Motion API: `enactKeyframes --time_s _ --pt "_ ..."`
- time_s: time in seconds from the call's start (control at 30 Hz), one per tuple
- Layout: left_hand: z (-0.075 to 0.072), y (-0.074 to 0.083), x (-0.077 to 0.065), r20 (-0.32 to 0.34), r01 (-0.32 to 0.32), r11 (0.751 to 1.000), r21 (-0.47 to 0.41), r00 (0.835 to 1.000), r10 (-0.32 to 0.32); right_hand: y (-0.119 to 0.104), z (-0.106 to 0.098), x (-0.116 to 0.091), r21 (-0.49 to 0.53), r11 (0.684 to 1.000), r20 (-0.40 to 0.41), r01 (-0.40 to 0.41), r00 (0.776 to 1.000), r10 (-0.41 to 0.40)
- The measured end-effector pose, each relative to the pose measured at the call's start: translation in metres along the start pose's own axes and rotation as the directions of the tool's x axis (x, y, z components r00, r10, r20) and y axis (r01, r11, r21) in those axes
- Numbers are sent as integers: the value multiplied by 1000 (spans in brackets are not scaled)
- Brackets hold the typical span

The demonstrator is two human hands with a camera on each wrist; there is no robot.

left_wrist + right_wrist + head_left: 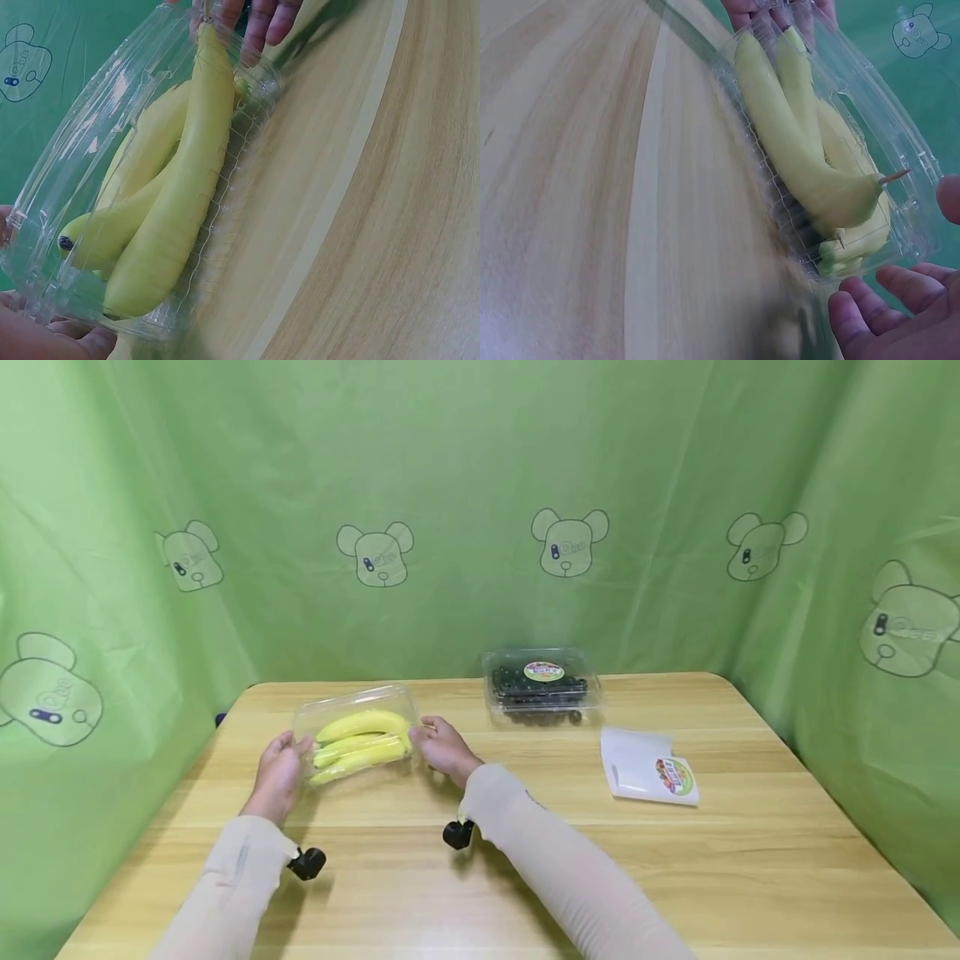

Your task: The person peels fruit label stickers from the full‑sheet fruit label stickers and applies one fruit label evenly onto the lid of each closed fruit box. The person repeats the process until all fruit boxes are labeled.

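Head view: a clear box (pixel 358 700) of yellow bananas (pixel 363 724) is tilted, left of the dark-fruit box (pixel 542 687); left hand (pixel 279 774) and right hand (pixel 446 750) each grip one end. Only here shows a sticker sheet (pixel 637 762).

Left wrist view: one blackened tip (pixel 66 244), ridged wall (pixel 223 196).

Right wrist view: a thin brown stalk (pixel 895 176), the right fingers (pixel 885 319) close up.

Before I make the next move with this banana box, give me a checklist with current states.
1. Left grip on the clear plastic box of yellow bananas: ok.
2. Right grip holding its other end: cannot tell, contact unclear.
3. Lid fully latched: cannot tell.
4. White paper sheet with colourful oval label lying on the wooden table: ok.
5. See-through clamshell of dark round fruit apart from both grips: ok.
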State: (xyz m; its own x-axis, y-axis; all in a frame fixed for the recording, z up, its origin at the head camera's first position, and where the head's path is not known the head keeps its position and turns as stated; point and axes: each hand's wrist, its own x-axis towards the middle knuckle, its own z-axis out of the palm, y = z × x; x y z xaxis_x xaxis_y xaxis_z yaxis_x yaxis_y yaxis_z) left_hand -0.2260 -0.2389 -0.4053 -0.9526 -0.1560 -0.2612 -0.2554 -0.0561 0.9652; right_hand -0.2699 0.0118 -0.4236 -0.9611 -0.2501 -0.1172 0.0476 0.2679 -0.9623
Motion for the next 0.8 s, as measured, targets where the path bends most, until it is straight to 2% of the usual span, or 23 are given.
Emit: enactKeyframes --time_s 0.8 --pt "2 1 1 -13 -18 999 -27 1000 18 -1 -3 0 -20 1000 0 13 1000 -13"
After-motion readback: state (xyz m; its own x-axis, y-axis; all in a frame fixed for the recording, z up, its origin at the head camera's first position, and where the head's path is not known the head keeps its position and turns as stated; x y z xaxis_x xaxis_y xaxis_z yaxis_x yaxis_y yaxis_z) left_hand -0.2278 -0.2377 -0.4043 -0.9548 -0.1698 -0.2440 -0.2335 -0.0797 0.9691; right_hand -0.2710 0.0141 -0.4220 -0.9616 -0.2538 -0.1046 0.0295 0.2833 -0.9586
